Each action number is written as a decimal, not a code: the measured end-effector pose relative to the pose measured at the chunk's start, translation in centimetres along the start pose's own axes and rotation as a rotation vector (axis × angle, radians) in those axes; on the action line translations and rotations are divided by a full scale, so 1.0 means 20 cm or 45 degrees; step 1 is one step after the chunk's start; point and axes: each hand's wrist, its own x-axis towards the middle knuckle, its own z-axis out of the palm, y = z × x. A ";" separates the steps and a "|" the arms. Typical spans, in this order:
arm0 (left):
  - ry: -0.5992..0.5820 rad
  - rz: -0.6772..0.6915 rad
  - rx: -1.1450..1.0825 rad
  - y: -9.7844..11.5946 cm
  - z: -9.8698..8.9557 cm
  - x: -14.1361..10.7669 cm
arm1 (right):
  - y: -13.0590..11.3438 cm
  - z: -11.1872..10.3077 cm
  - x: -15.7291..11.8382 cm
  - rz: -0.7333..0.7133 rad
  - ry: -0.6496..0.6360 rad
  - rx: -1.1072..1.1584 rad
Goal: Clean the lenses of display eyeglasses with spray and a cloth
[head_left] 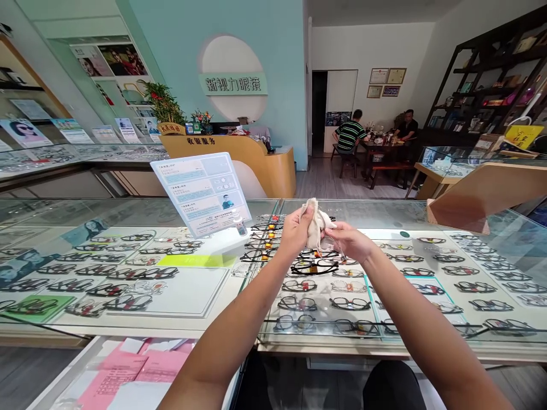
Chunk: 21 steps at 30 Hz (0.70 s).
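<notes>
Head view: both hands are raised over the glass counter (pixel 294 209), meeting at a pale cloth (pixel 315 230). The left hand (pixel 296 230) grips it, thumb and fingers closed on the bunched fabric. The right hand (pixel 354 242) has its fingers bent in at the cloth's right edge, just beside a thin, clear pair of glasses (pixel 330 245) — partly hidden, and whether those fingers pinch it or the cloth, I cannot tell. Rows of frames (pixel 350 304) lie below in the counter. To the left, a tilted sign (pixel 196 193) stands near a small bottle (pixel 241 228). Nearer the body, a drawer (pixel 65 372) stands open, holding pink papers (pixel 164 367). Well beyond — past the yellow desk (pixel 239 156) — a person in a striped shirt (pixel 350 135) and another person (pixel 409 126) sit at a table (pixel 378 147).
</notes>
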 end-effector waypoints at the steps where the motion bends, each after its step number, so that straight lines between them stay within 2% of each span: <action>1: 0.000 -0.035 -0.039 -0.01 0.00 0.01 | 0.00 0.00 0.00 -0.021 0.028 0.000; 11: 0.258 -0.133 -0.401 -0.05 -0.08 0.11 | -0.02 -0.05 0.02 -0.199 0.174 0.093; 21: 0.480 -0.059 -0.458 -0.06 -0.12 0.14 | -0.06 -0.08 0.00 -0.246 0.203 0.182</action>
